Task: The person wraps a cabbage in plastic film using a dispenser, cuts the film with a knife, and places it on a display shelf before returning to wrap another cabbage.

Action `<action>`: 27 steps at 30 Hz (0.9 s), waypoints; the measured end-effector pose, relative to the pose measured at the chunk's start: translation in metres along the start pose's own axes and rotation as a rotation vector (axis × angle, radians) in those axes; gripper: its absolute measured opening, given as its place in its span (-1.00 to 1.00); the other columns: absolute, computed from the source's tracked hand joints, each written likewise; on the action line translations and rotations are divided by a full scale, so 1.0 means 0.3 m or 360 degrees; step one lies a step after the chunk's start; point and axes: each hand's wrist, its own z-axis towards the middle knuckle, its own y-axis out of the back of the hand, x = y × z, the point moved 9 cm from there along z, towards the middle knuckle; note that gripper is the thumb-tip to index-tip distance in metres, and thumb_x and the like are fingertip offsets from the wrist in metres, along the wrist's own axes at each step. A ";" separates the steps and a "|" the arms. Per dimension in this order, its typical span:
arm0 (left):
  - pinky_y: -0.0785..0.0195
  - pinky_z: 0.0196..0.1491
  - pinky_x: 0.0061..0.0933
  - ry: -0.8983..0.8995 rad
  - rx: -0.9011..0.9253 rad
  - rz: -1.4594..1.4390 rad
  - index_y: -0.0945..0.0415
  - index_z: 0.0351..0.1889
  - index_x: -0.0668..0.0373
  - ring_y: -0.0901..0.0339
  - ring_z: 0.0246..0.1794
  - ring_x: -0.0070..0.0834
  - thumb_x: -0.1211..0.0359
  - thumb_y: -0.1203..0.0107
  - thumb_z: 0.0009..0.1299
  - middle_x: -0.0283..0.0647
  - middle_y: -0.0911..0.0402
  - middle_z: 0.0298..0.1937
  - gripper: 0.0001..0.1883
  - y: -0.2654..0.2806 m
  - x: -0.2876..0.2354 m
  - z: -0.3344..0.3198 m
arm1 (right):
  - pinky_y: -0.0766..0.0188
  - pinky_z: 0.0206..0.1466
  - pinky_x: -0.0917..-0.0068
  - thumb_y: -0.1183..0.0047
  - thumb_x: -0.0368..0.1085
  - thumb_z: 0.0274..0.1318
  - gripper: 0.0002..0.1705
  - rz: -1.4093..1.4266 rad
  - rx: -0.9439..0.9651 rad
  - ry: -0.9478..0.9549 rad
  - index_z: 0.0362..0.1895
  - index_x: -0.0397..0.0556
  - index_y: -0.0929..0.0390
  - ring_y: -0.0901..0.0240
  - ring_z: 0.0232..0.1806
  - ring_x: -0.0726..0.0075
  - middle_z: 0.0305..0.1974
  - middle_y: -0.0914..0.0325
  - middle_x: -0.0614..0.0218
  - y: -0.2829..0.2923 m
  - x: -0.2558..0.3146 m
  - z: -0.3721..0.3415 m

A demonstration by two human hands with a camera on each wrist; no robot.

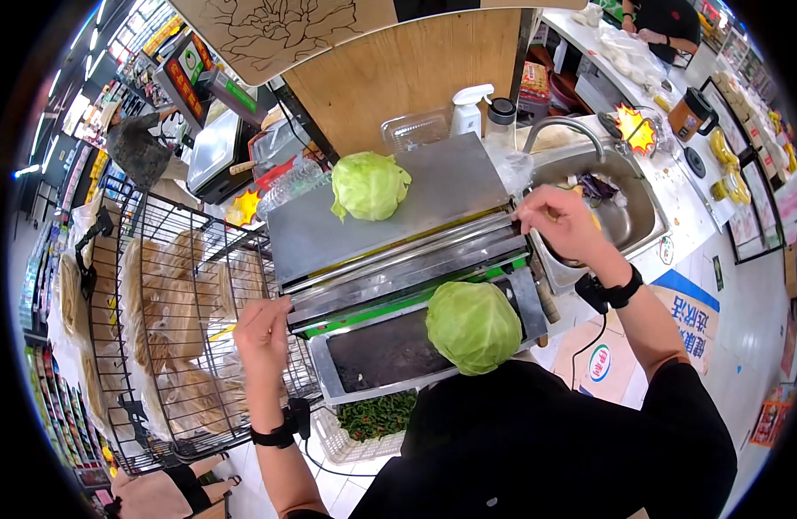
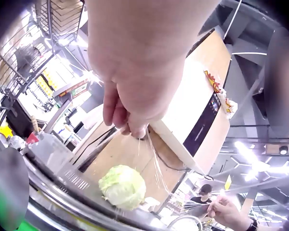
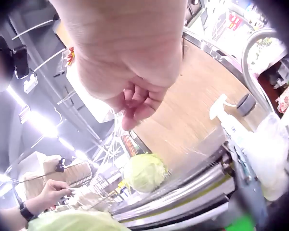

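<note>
A sheet of clear cling film (image 2: 158, 166) runs from the fingertips of my left hand (image 1: 262, 336), which pinches one corner at the left end of the film wrapper (image 1: 407, 290). At the other end, my right hand (image 1: 561, 221) pinches the film's opposite edge with curled fingers, just above the wrapper's right side. One pale green cabbage (image 1: 369, 186) sits on the wrapper's grey metal top, behind the rollers. A second, larger cabbage (image 1: 473, 327) rests at the right of the dark front plate (image 1: 377, 359), close to my body. Both hands are raised in the wrist views.
To the left stands a black wire rack (image 1: 169, 329) with bagged dry goods. A sink (image 1: 627, 203) with a curved faucet (image 1: 564, 121) lies right of the wrapper. Behind it are a white spray bottle (image 1: 469, 108) and a wooden board (image 1: 407, 73). A basket of green chillies (image 1: 372, 419) sits below.
</note>
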 end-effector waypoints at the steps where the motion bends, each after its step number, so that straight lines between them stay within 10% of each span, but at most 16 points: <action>1: -0.38 -0.37 -0.40 -0.0010 -0.0018 0.0007 -0.72 -0.21 0.23 -0.55 -0.43 -0.32 0.62 -0.26 0.26 -0.17 -0.64 -0.41 -0.82 0.026 -0.009 0.022 | -0.41 -0.32 0.62 -0.13 -0.43 0.31 -0.94 0.0075 -0.0020 -0.0030 -0.28 -0.13 -0.59 -0.58 -0.38 0.62 -0.45 -0.63 0.42 0.011 0.026 0.022; 9: -0.39 -0.30 -0.49 -0.0099 -0.0141 0.0271 -0.70 -0.20 0.26 -0.57 -0.41 -0.44 0.52 -0.23 0.37 -0.19 -0.71 -0.34 -0.91 0.247 -0.035 0.235 | -0.45 -0.36 0.65 -0.10 -0.37 0.38 -0.84 0.0296 -0.0122 0.0171 -0.29 -0.10 -0.42 -0.47 -0.48 0.68 -0.37 -0.63 0.37 0.125 0.253 0.243; 20: -0.38 -0.33 -0.43 -0.0045 -0.0168 0.0206 -0.67 -0.21 0.33 -0.60 -0.43 -0.43 0.48 -0.23 0.41 -0.17 -0.68 -0.35 -0.91 0.268 0.145 0.582 | -0.35 -0.37 0.52 -0.10 -0.20 0.39 -0.75 -0.1019 -0.0283 0.0589 -0.29 -0.08 -0.42 -0.39 -0.48 0.58 -0.51 -0.51 0.41 0.171 0.363 0.543; 27: -0.27 -0.49 -0.23 0.0200 -0.0023 0.0494 -0.43 -0.15 0.23 -0.57 -0.57 -0.31 0.38 0.03 0.59 -0.08 -0.54 -0.57 -0.89 0.161 0.153 0.575 | -0.54 -0.39 0.40 0.10 -0.09 0.54 -0.73 0.0534 0.0026 -0.0639 -0.08 -0.02 -0.32 -0.58 -0.45 0.34 -0.33 -0.65 0.15 0.113 0.176 0.522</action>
